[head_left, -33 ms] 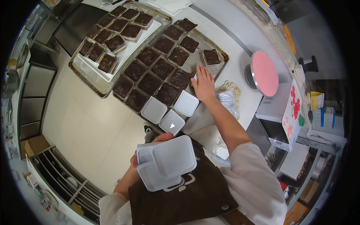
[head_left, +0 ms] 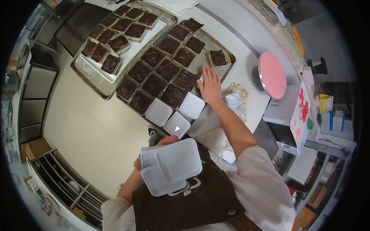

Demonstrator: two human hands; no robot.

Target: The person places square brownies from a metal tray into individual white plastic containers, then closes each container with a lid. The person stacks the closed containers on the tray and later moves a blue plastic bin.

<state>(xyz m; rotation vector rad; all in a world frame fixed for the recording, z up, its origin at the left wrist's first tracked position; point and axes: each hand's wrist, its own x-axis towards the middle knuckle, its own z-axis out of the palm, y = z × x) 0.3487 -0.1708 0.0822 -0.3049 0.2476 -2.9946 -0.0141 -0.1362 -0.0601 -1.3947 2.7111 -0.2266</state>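
Observation:
Close to my body, my left hand grips several translucent white plastic lids, fanned over one another. My right hand lies flat at the right side of the metal tray, fingers outstretched. A strip of white, apparently a lid, shows beside its fingers; the rest is hidden beneath them. Square tubs of chocolate-topped dessert fill much of this tray. White lids cover several tubs at its near end. One uncovered chocolate square stands apart, beyond my right fingertips.
Left of it, a second tray carries a white board with more chocolate squares. To the right are a plastic-wrapped stack, a pink round turntable and a microwave-like appliance. A slatted rack stands at lower left.

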